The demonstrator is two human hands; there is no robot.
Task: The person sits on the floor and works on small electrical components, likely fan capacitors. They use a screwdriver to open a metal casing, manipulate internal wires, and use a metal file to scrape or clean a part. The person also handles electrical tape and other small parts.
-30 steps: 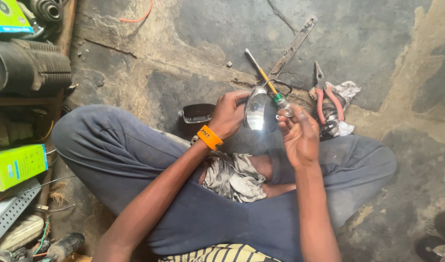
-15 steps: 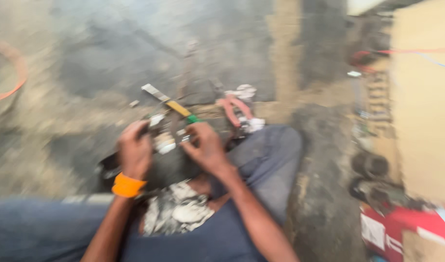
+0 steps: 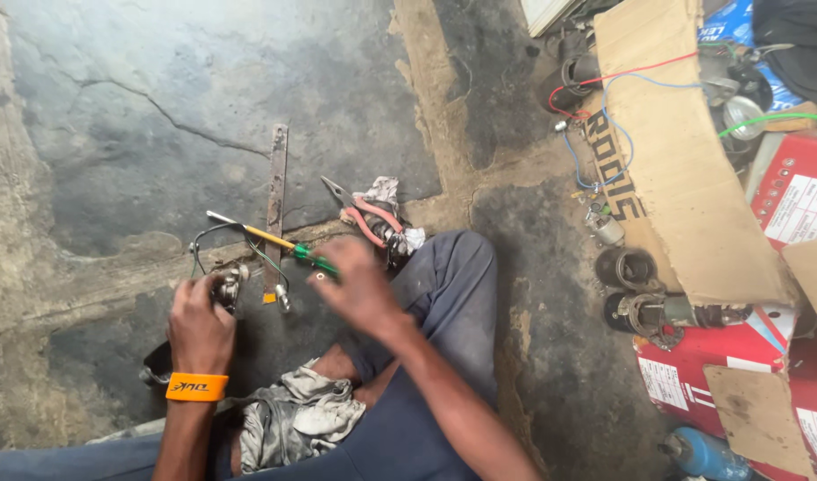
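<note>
Beside the flat metal bar [image 3: 276,200] on the floor, our left hand [image 3: 200,325] has its fingers clamped on a small wired metal part [image 3: 228,285]. Just right of that bar, our right hand [image 3: 359,285] grips a yellow-and-green screwdriver [image 3: 270,239]; red-handled pliers [image 3: 365,218] lie beyond.

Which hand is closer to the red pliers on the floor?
Right. The right hand is just below-left of the red pliers; the left hand is far off to the left.
</note>
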